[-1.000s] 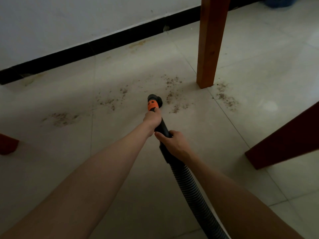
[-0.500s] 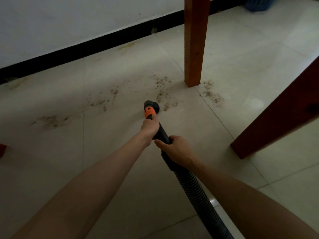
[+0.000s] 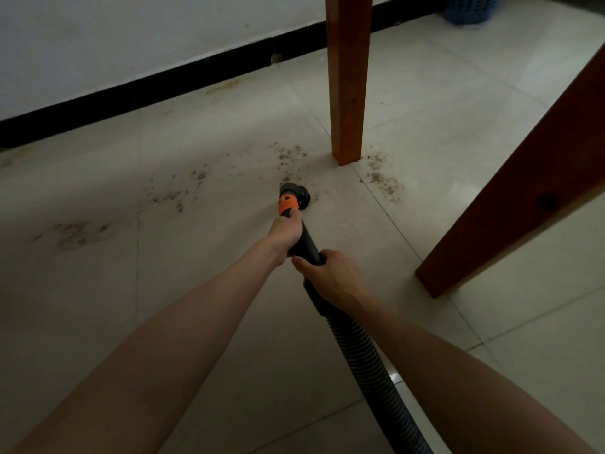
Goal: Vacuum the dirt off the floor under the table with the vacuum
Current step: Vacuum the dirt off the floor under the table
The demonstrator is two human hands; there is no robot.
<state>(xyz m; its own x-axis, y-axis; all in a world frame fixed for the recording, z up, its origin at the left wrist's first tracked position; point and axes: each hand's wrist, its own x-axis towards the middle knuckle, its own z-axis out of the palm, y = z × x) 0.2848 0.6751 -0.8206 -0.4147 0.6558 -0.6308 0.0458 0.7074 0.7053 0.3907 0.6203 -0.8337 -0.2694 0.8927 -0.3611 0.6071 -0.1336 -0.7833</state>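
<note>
While the nozzle (image 3: pixel 294 195) sits at centre frame, low to the tile floor (image 3: pixel 196 306) (contact w/ tile can't be confirmed), suction of the dirt is judged to be under way. Black round head, orange collar (image 3: pixel 287 203) just behind it. A few specks are seen touching the head's right edge.

Grip: wand (image 3: pixel 304 244) is held two-handed. Left hand (image 3: pixel 285 231) is wrapped round it just behind the collar; right hand (image 3: pixel 330 273) is curled round it lower down, near where the ribbed hose (image 3: pixel 370 358) begins. Hose runs off bottom of frame, betw. the forearms.

Dirt remaining, judged most of the job:
- patch (image 3: pixel 289 155) above nozzle, just left of upright table leg (image 3: pixel 348 80)
- patch (image 3: pixel 383 181) right of that leg, centre-right
- scatter (image 3: pixel 178 194) left of centre
- faint smear (image 3: pixel 77 232) at far left

Second leg (image 3: pixel 523 178) slants across right side of frame. Wall w/ black skirting (image 3: pixel 163 83) along top; blue basket (image 3: pixel 471 8) at upper right corner.

Next move, as judged: head to be pushed up-frame into nearest patch, kept low, worked tight round leg base w/o knocking it; then swept left.
</note>
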